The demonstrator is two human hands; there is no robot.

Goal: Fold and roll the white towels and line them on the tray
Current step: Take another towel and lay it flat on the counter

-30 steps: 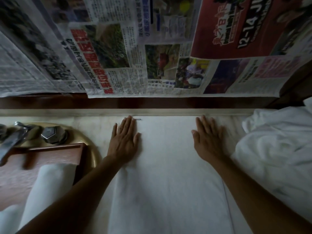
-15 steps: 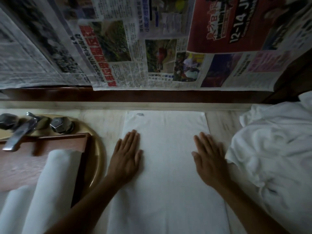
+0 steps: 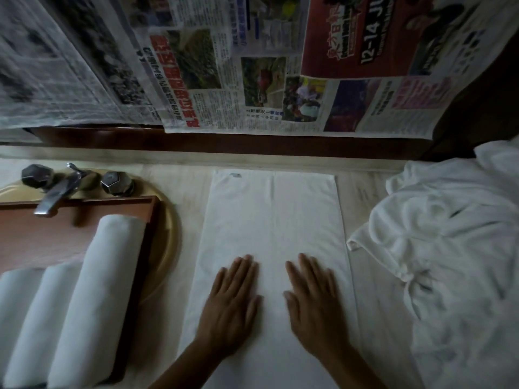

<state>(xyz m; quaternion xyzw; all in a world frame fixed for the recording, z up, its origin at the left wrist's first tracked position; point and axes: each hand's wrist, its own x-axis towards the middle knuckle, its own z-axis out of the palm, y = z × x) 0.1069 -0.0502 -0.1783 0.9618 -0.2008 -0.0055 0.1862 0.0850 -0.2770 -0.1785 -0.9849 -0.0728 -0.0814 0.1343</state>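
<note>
Two bare hands w/ bare forearms. L hand [image 3: 230, 304], on near-left part of the flat towel [image 3: 272, 220]: slim long fingers, knuckles & tendon lines faint on its back. R hand [image 3: 311, 307], on towel's near-right part: same build, outline smeared by blur. L forearm [image 3: 182, 366] & R forearm [image 3: 348, 366] are uncovered as far as they show, past towel's near end. Nails too dim to tell.

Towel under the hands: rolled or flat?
Flat. The towel lies as a long strip on the counter, no roll started; left hand and right hand press it with straight fingers.
</note>
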